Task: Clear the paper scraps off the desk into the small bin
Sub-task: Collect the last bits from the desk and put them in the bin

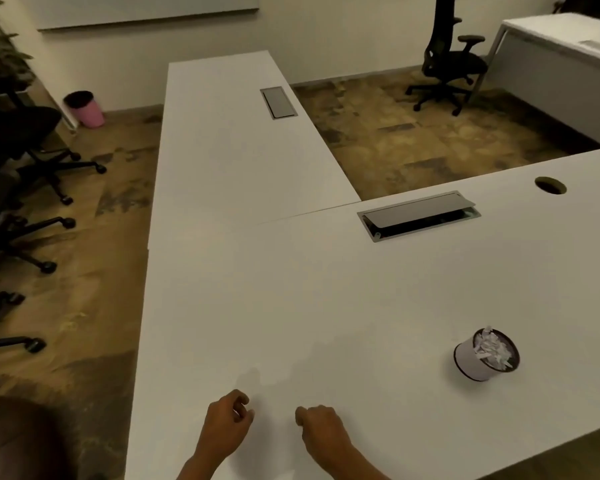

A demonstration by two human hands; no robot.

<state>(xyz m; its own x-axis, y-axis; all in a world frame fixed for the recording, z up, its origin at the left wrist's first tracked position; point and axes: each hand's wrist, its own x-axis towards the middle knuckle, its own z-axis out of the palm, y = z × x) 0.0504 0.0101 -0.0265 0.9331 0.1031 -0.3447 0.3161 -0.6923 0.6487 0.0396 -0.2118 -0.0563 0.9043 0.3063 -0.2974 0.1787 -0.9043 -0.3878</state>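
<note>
Resting curled, empty fingers, 2 hands (227, 422) (321, 427) share the white desk (291, 306) with the scrap-filled small bin (486, 355).

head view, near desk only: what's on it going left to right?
left hand → right hand → small bin of paper scraps → round cable hole

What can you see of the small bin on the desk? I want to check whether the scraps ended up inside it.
The small bin is a short round container with a pale wall and dark rim, material unclear. It stands upright on the white desk, to the right of the right hand. White paper scraps fill it, one poking above the rim. Neither hand touches it.
</note>
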